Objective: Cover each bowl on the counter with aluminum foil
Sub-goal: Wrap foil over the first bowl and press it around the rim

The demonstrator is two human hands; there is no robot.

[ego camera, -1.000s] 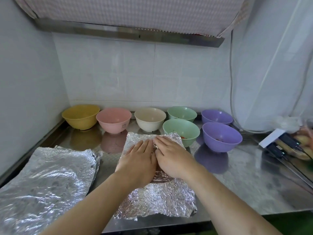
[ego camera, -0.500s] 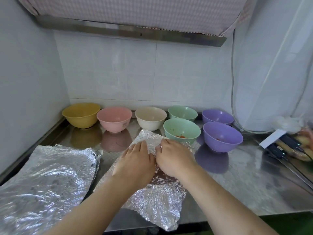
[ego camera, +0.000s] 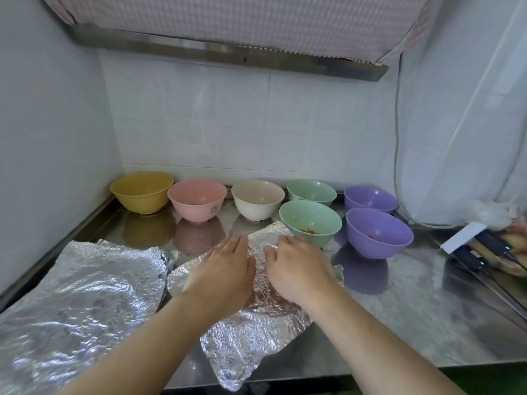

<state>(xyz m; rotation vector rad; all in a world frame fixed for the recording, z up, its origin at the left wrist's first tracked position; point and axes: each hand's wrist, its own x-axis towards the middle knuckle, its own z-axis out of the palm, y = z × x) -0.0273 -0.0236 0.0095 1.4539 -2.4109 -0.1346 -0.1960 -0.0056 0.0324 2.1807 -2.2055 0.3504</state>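
Both the left hand (ego camera: 225,276) and right hand (ego camera: 296,269) press flat, unclenched, on a crinkled aluminium foil sheet (ego camera: 251,334) beneath them on the steel bench (ego camera: 413,317). Smoothing seems in hand; next, lifting it onto the uncovered green plastic bowl (ego camera: 310,220) just beyond the right hand.

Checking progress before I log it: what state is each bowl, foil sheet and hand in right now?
Yellow bowl: uncovered.
Pink bowl: uncovered.
Cream bowl: uncovered.
Back green bowl: uncovered.
Front green bowl: uncovered, red bits inside.
Back purple bowl: uncovered.
Front purple bowl: uncovered.
Centre foil: crinkled, under both hands.
Left foil: flat, untouched.
Left hand: flat on foil.
Right hand: pressing foil.
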